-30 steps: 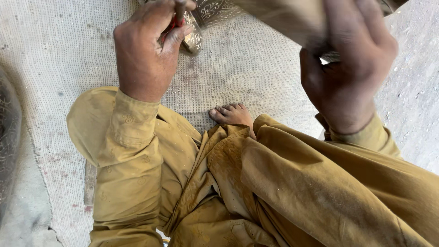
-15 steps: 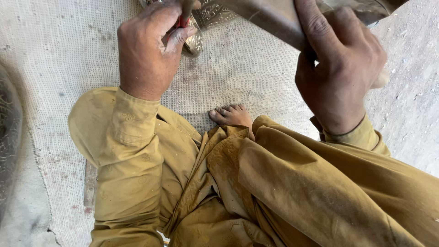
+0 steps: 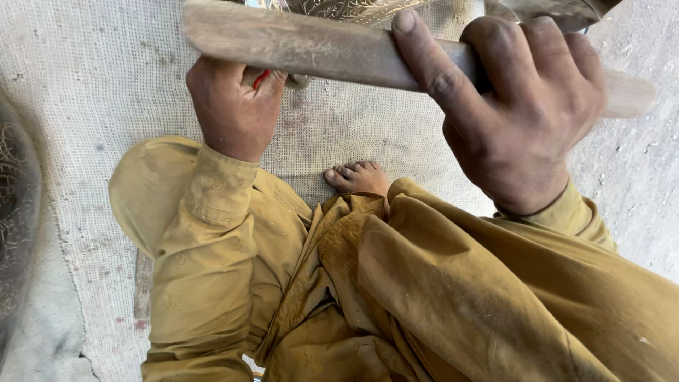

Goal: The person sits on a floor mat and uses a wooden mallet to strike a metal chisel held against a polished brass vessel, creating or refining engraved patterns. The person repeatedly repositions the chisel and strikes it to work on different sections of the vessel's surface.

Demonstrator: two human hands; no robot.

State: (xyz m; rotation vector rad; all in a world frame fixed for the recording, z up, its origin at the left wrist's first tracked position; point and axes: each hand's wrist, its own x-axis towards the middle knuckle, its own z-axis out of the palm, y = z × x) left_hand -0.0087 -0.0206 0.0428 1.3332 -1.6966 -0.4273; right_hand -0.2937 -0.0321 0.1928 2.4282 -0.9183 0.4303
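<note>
My right hand (image 3: 523, 120) is wrapped around a worn wooden bat (image 3: 318, 46), four fingers over the top and the thumb laid along the near face, so that grip is fully closed on the wood; the bat lies almost level across the top of the view, its far end poking out past my knuckles on the right. My left hand (image 3: 233, 106) sits below and partly behind the bat, fist curled around a small tool with a red handle (image 3: 259, 78); only a sliver of red shows between the fingers, so I read that grip as closed on it, though the working tip is hidden. Behind the bat, at the upper edge, I can just see an engraved metal piece (image 3: 339, 8), bright and patterned, mostly out of frame. Everything rests on a pale woven mat (image 3: 106, 71) spread on the floor, with my bare foot (image 3: 357, 177) tucked out from the mustard-coloured clothing, and a dark decorated metal vessel (image 3: 18, 212) at the left edge. To do this well, I judge that the left fist should keep the tool steady and upright against the metal while the bat comes down flat on its head, not glancing. I would keep the blows short and even, wrist loose, and keep the left knuckles below the line of the bat, since they sit very near its path.
</note>
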